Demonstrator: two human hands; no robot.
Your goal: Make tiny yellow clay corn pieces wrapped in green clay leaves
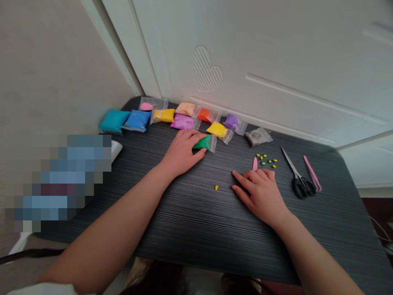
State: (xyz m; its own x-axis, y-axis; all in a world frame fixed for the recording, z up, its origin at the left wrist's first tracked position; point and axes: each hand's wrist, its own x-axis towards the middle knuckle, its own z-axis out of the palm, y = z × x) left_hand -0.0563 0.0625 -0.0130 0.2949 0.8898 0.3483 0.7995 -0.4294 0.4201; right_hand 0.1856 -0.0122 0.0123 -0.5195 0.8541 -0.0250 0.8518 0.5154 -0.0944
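Observation:
My left hand (pixel 185 150) grips a small clear bag of green modelling clay (pixel 202 142), its thumb and fingers around the near end. My right hand (pixel 263 190) lies palm down on the dark table (pixel 184 221), thumb and index finger stretched out and apart, the other fingers bent. A pink flat tool (pixel 254 163) sticks out past those bent fingers; the rest of it is hidden under the hand. Between my hands lies one tiny yellow piece (pixel 216 187). Just beyond my right hand are several tiny green-and-yellow pieces (pixel 263 163).
Bags of coloured clay line the back, among them teal (pixel 114 121), blue (pixel 138 120), yellow (pixel 217 130), purple (pixel 231 121) and grey (pixel 258 137). Black-handled scissors (pixel 299 180) and pink tweezers (pixel 312 173) lie at right. A white panel (pixel 276 53) stands behind the table.

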